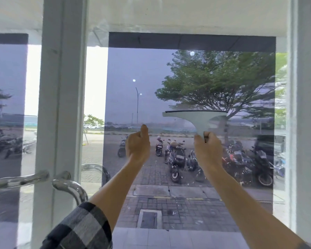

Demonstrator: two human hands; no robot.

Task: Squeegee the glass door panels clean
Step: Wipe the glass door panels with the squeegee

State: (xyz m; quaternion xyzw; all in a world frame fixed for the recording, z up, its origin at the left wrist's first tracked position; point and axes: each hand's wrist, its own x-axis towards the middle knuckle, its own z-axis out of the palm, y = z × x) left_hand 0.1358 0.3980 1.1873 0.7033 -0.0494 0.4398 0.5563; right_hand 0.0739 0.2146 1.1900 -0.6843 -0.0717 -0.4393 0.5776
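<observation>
Gripping the squeegee (196,117) against the glass panel (133,69), the right hand (207,150) flanked the fisted, empty left hand (137,146); chrome door handles (66,184) stood leftward.

Left sleeve (79,229): black-and-white check fabric, rolled near elbow; right sleeve (308,246) only sliver at corner, possibly same

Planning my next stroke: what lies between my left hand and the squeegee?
Head view: only the bare tinted glass door panel lies between the left hand and the squeegee in the right hand grip. Parked motorcycles show through it outside.
</observation>
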